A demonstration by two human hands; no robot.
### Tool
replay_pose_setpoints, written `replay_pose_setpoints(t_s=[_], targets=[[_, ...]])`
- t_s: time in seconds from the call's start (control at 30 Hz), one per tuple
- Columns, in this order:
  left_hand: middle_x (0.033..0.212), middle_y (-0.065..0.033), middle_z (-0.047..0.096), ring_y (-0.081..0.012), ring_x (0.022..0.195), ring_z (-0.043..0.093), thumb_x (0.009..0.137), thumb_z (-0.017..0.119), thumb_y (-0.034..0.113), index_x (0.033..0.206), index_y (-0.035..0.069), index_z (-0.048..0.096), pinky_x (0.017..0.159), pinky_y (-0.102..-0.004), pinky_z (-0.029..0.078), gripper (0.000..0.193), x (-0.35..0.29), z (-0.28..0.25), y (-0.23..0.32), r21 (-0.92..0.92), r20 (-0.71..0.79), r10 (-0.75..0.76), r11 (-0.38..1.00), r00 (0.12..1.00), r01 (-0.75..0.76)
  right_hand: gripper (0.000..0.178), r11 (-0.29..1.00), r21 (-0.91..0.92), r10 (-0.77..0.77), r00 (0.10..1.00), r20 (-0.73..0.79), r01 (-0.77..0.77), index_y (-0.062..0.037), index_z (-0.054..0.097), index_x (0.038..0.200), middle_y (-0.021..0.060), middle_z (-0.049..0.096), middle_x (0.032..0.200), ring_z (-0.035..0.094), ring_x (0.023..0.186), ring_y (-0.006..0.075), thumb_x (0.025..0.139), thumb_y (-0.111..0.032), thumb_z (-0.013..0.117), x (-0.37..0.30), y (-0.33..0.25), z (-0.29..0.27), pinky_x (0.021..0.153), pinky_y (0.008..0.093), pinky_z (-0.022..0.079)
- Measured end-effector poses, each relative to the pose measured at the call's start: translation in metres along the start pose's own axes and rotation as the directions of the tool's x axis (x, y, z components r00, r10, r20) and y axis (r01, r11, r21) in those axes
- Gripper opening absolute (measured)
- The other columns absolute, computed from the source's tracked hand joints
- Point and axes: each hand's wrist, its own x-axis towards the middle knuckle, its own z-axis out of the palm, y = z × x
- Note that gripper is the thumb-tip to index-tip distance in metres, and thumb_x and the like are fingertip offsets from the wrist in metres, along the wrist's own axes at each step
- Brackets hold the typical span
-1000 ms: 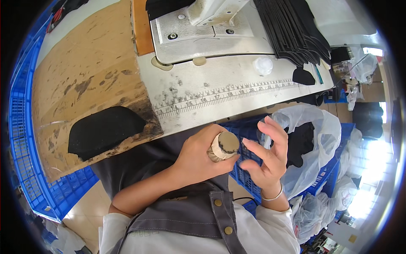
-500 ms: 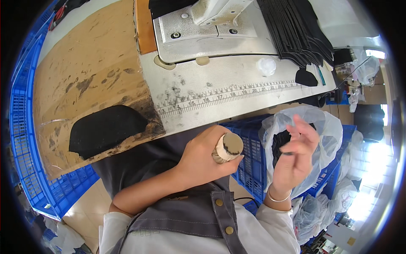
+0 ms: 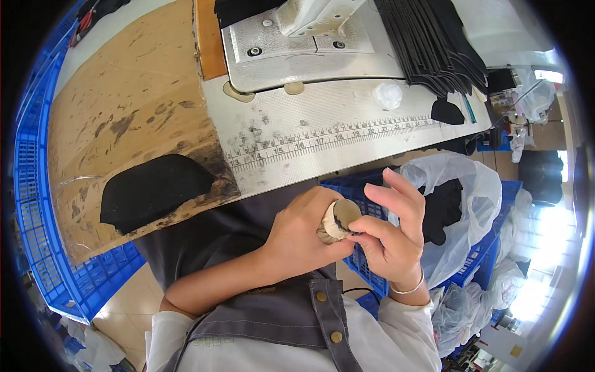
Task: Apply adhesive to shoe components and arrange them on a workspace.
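Cyl. [image 3: 347, 212] held off bench [image 3: 328, 102], just past near edge. L hand [image 3: 300, 226] wrapped snug round it. R hand [image 3: 396, 239] part open, thumb + index at rim, other fingers raised; can't tell if pinching anything. Dark bits [image 3: 338, 225] along rim: work there prob. unfinished, amt done unclear. Black piece [image 3: 155, 192] on board's [image 3: 149, 68] near edge, no hand on it. R crate [image 3: 363, 265]: clear bag [image 3: 480, 180], black cloth [image 3: 443, 208] inside. L crate [image 3: 31, 204], white tub [image 3: 388, 95]: contents unclear.
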Motion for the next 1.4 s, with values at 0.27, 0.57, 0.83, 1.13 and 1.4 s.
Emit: replay_pose_setpoints(t_s=[0.27, 0.57, 0.83, 1.13, 1.4], targets=[[0.086, -0.0105, 0.059, -0.0293, 0.077, 0.061, 0.064, 0.076, 0.018, 0.095, 0.005, 0.055, 0.064, -0.0364, 0.05, 0.04, 0.001, 0.002, 0.003, 0.039, -0.038, -0.011, 0.999, 0.999, 0.012, 0.017, 0.981, -0.089, 0.155, 0.971, -0.181, -0.174, -0.0048, 0.056, 0.076, 0.01, 0.053, 0.107, 0.047, 0.115, 0.0355, 0.078, -0.018, 0.066, -0.013, -0.003, -0.015, 0.091, 0.0426, 0.041], [0.084, -0.0103, 0.059, -0.0293, 0.077, 0.061, 0.067, 0.076, 0.022, 0.095, 0.005, 0.054, 0.063, -0.0371, 0.049, 0.039, -0.002, 0.0, 0.001, 0.069, -0.073, -0.017, 0.997, 0.997, 0.023, 0.057, 0.992, 0.033, 0.121, 0.993, 0.002, -0.121, -0.0073, 0.068, 0.103, 0.0161, 0.05, 0.125, 0.043, 0.121, 0.0394, 0.064, -0.049, 0.072, -0.01, 0.005, -0.01, 0.098, 0.046, 0.037], [0.089, -0.0118, 0.057, -0.0316, 0.081, 0.059, 0.062, 0.076, 0.024, 0.101, 0.003, 0.05, 0.062, -0.04, 0.049, 0.052, -0.006, -0.002, 0.006, 0.175, -0.008, 0.02, 0.984, 1.0, -0.019, 0.022, 0.98, 0.134, 0.14, 0.987, 0.08, -0.15, -0.0042, 0.065, 0.082, 0.0156, 0.055, 0.12, 0.046, 0.117, 0.038, 0.063, -0.008, 0.076, 0.002, -0.003, -0.005, 0.094, 0.0435, 0.04], [0.087, -0.0107, 0.056, -0.0298, 0.078, 0.059, 0.066, 0.076, 0.024, 0.098, 0.004, 0.051, 0.06, -0.0382, 0.049, 0.046, -0.004, 0.001, 0.004, 0.225, -0.08, 0.09, 0.972, 0.993, -0.07, 0.026, 0.687, 0.695, 0.441, 0.882, -0.166, -0.212, -0.0012, 0.066, 0.08, 0.0197, 0.043, 0.128, 0.044, 0.12, 0.0374, 0.073, -0.023, 0.077, -0.014, 0.003, -0.017, 0.098, 0.0497, 0.036], [0.086, -0.0115, 0.055, -0.0306, 0.076, 0.059, 0.063, 0.076, 0.023, 0.099, 0.003, 0.05, 0.06, -0.0378, 0.049, 0.049, -0.004, -0.002, 0.009, 0.2, -0.034, 0.119, 0.974, 0.992, -0.11, 0.034, 0.99, 0.08, 0.118, 0.993, -0.031, -0.115, -0.0081, 0.068, 0.09, 0.0139, 0.055, 0.121, 0.048, 0.116, 0.037, 0.062, -0.02, 0.081, -0.006, -0.002, -0.008, 0.093, 0.0427, 0.041]])
